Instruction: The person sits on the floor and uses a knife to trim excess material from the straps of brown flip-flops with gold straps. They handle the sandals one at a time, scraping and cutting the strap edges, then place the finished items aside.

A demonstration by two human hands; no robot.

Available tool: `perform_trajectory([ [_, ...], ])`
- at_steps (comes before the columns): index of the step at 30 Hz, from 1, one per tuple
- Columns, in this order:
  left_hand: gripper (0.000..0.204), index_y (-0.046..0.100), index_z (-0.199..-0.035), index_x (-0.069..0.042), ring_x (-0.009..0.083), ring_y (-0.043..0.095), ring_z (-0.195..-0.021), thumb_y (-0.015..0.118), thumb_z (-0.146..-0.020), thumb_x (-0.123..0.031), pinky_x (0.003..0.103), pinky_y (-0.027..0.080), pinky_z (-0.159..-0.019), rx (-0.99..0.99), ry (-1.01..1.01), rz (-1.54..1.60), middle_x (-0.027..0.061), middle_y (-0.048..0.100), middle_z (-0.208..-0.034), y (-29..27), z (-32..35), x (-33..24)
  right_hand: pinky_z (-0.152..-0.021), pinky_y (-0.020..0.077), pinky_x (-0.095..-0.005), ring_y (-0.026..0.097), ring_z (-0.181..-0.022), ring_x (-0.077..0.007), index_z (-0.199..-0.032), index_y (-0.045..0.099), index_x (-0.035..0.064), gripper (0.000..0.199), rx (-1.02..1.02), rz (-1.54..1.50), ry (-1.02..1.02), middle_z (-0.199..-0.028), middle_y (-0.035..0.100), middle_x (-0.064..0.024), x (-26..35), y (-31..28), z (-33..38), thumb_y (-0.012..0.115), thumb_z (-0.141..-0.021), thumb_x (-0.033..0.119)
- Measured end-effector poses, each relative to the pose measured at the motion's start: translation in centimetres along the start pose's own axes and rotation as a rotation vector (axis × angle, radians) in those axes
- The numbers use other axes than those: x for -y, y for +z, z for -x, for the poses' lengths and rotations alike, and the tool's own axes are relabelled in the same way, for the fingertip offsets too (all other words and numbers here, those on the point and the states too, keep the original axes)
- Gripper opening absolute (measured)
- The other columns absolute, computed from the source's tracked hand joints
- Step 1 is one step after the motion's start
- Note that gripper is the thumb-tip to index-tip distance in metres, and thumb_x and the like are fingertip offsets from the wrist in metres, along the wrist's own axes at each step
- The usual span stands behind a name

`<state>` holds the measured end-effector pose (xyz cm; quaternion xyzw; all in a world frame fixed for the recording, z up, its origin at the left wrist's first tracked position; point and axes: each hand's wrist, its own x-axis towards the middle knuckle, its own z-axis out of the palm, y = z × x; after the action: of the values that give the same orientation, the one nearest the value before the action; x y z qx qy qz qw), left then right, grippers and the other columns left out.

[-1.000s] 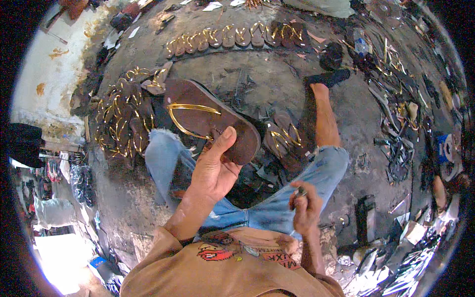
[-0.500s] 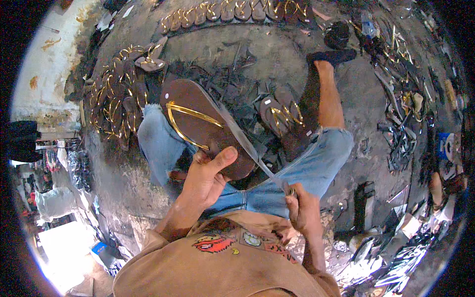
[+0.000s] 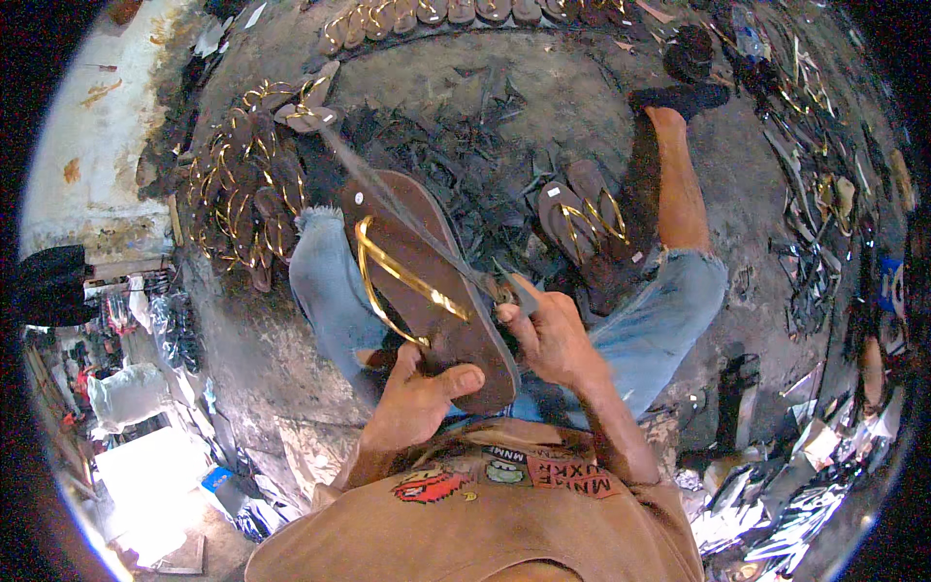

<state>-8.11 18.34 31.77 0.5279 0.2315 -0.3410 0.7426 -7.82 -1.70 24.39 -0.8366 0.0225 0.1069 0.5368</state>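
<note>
My left hand (image 3: 422,398) grips the heel end of a brown flip-flop (image 3: 417,252) with shiny gold straps, its thumb pressed on the footbed. The flip-flop is tilted, its toe end pointing away from me, and a small white round sticker shows near the toe. At its right edge my right hand (image 3: 558,335) is closed on a long, thin grey strip (image 3: 388,199). This strip runs up and left across the flip-flop and past its toe. It is smeared by motion, so I cannot tell whether it is a blade or a trimmed piece.
A pair of similar flip-flops (image 3: 582,218) lies by my right knee. A heap of gold-strapped flip-flops (image 3: 238,194) sits at the left, and a row of them (image 3: 465,12) stands at the far edge. Dark scraps (image 3: 465,145) litter the floor, with white scraps (image 3: 805,495) at the lower right.
My right hand has moved up and left, from near my lap to the flip-flop's right edge. The flip-flop has turned slightly and come nearer, and the strip now crosses over it.
</note>
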Motion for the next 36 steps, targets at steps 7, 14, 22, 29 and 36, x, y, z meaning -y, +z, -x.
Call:
perform_trajectory([
  [7,0.071,0.045,-0.137,0.0,0.0233,0.063,-0.112,0.085,-0.078,-0.008,0.041,0.052,-0.097,0.137,-0.018,-0.447,0.0126,0.064,-0.123,-2.7,1.9,-0.2,-0.07,0.0494,-0.0579,0.064,-0.082,-0.0505,-0.113,0.061,0.0033,0.044,-0.169,0.01,-0.102,-0.085,0.066,-0.0302,1.7,0.6,-6.9,0.048,-0.103,0.044],
  [14,0.052,0.056,-0.131,-0.002,0.0199,0.065,-0.106,0.078,-0.087,-0.02,0.036,0.051,-0.096,0.101,-0.023,-0.53,0.012,0.067,-0.121,-1.1,2.0,-0.9,-0.077,0.048,-0.0302,0.057,-0.084,-0.0103,-0.099,0.066,-0.0001,0.037,-0.209,-0.82,-0.051,-0.086,0.066,-0.0014,3.7,0.9,-5.8,0.058,-0.102,0.036],
  [22,0.033,0.057,-0.127,-0.005,0.0184,0.07,-0.099,0.061,-0.099,-0.023,0.035,0.058,-0.087,0.011,0.353,-0.103,0.0082,0.07,-0.112,0.5,-2.2,-7.9,-0.066,0.0518,-0.0336,0.062,-0.072,-0.0134,-0.12,0.063,0.0038,0.035,-0.287,-0.559,-0.002,-0.084,0.07,-0.0077,5.8,-1.3,2.5,0.065,-0.096,0.029],
  [29,0.03,0.057,-0.122,-0.007,0.018,0.071,-0.096,0.062,-0.1,-0.026,0.034,0.06,-0.083,0.07,0.107,0.059,0.0075,0.07,-0.113,-1.4,-0.2,-7.1,-0.071,0.0514,-0.0509,0.065,-0.083,-0.0486,-0.118,0.061,0.0065,0.032,0.089,-0.109,0.265,-0.09,0.067,-0.0269,-0.4,0.1,17.1,0.053,-0.099,0.031],
  [36,0.03,0.057,-0.124,-0.008,0.0176,0.069,-0.099,0.064,-0.099,-0.023,0.035,0.057,-0.086,-0.003,0.077,-0.108,0.0057,0.069,-0.111,-2.0,-0.3,-7.0,-0.063,0.0447,-0.0488,0.055,-0.069,-0.0463,-0.102,0.057,0.0034,0.037,0.076,-0.046,0.205,-0.076,0.055,-0.0253,-1.1,0.7,17.3,0.05,-0.1,0.04],
])
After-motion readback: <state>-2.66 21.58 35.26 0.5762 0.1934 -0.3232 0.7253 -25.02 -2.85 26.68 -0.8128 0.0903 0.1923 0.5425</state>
